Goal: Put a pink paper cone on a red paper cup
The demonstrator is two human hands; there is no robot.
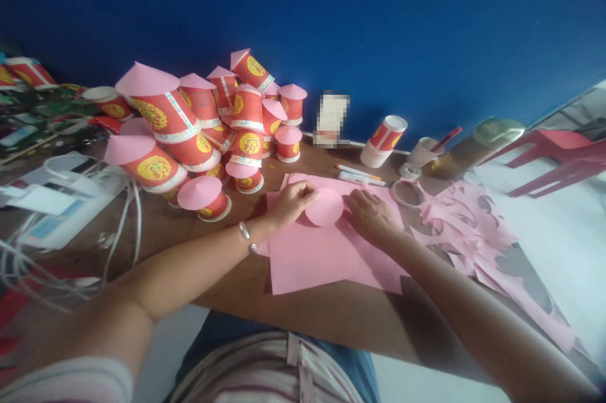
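Note:
A pink paper circle is pinched at its left edge between the thumb and fingers of my left hand. The circle lies tilted over larger pink paper sheets on the table. Close by the circle's right edge is my right hand, its fingers curled and pressed together low over the sheets. What those fingers hold, if anything, is hidden. Beyond the sheets lie a pencil and a white marker-like pen. A roll of tape sits just right of my right hand.
Red paper cups with pink cone tops are piled at the left. White cables and a power strip lie further left. Pink paper scraps cover the right side, near a bottle, a white cup and stacked cups.

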